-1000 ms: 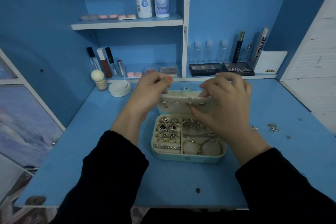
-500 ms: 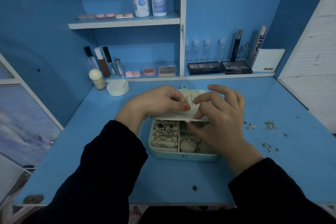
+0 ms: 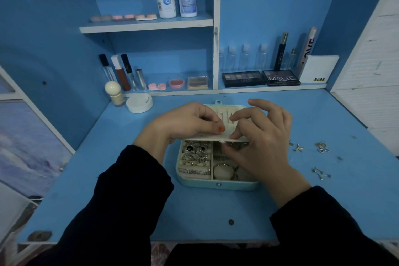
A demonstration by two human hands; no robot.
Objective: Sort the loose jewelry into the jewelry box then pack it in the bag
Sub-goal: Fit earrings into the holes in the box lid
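The box (image 3: 218, 184) sits open in the middle of the desk (image 3: 194, 211), and both hands are up at its far half, on the pale flap (image 3: 207, 137) that lies nearly flat across the tray, long edge running left to right. The left hand (image 3: 183, 123) pinches the flap's left part, thumb on top. The right hand (image 3: 263, 142) nips the front edge near the middle, fingers curled; whether it also has a stud between them I cannot tell. Rings (image 3: 195, 153) and bangles (image 3: 223, 170) fill the near compartments. The loose earrings (image 3: 321, 148) lie scattered on the desk well off to the right of the box, so the right hand is plainly the nearer one to fetch them. I see no bag.
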